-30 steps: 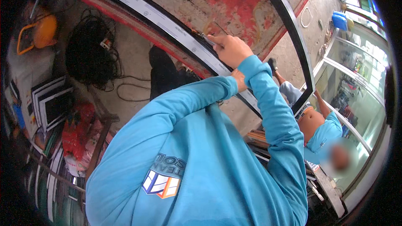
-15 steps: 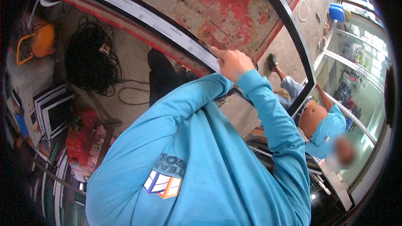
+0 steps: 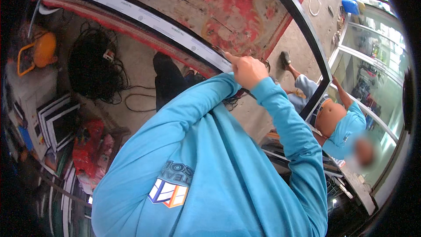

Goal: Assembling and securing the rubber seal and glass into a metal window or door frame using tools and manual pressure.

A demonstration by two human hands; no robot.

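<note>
A large black frame point(image 3: 312, 39) spans the top of the view, its near bar covered by white printed protective film point(image 3: 160, 25). On the right end of this bar is my right hand point(image 3: 249, 71), fingers curled and index finger reaching along the film. A small dark thing shows just past its fingertip, too small to name; what the curled fingers hold is hidden. My left arm point(image 3: 193, 98) crosses my body toward the same spot. The left hand itself is hidden behind the sleeve and the right hand.
Beneath the frame lies a worn red carpet point(image 3: 241, 6). Coiled black cable point(image 3: 94, 70) sits on the floor at left, near an orange object point(image 3: 44, 48) and dark corner pieces point(image 3: 61, 120). A co-worker point(image 3: 331, 116) stands at right, by glass panels point(image 3: 372, 57).
My right hand has shifted slightly to the right along the filmed bar. The view has moved a little, and the co-worker's body has shifted slightly.
</note>
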